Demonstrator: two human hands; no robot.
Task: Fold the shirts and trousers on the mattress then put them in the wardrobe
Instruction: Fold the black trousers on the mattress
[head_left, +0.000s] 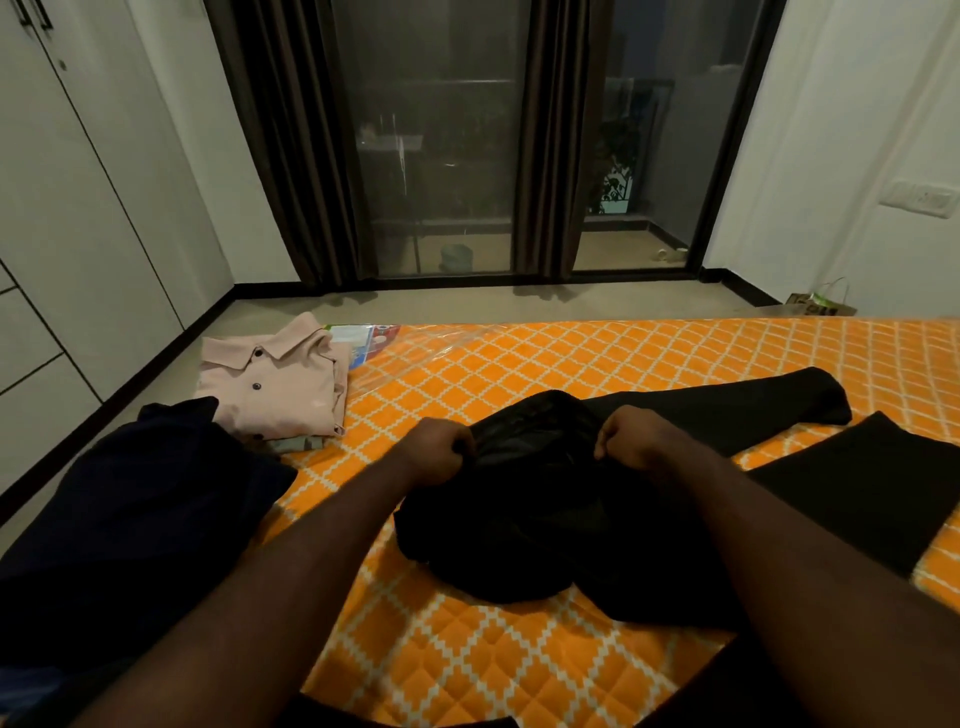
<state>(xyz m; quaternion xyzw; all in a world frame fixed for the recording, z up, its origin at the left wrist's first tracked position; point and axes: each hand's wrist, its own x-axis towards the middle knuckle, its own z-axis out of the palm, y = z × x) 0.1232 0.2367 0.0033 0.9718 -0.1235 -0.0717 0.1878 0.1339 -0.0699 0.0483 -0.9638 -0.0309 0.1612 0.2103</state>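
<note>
The mattress (519, 665) fills the near half of the view, its orange cover quilted with a white diamond lattice and a sheet of clear plastic glinting at its far left corner. Black trousers (545, 530) lie at its middle, the waist bunched toward its near edge and both legs running out toward its right side. The left hand (436, 452) and right hand (631, 441) each grip the bunched waist, fingers curled tight into the cloth, a short way apart.

On the mattress's far left corner sits a folded pink shirt (275, 384), collar up and buttons showing. A dark navy garment (130, 509) is heaped on its left edge, just beside the shirt.

Left of the mattress stands the white wardrobe (78, 208), doors closed. Beyond its far edge, across a strip of grey floor (441, 304), dark curtains (291, 156) frame glass doors (441, 156). To its right rises a white wall with a switch plate (919, 200).
</note>
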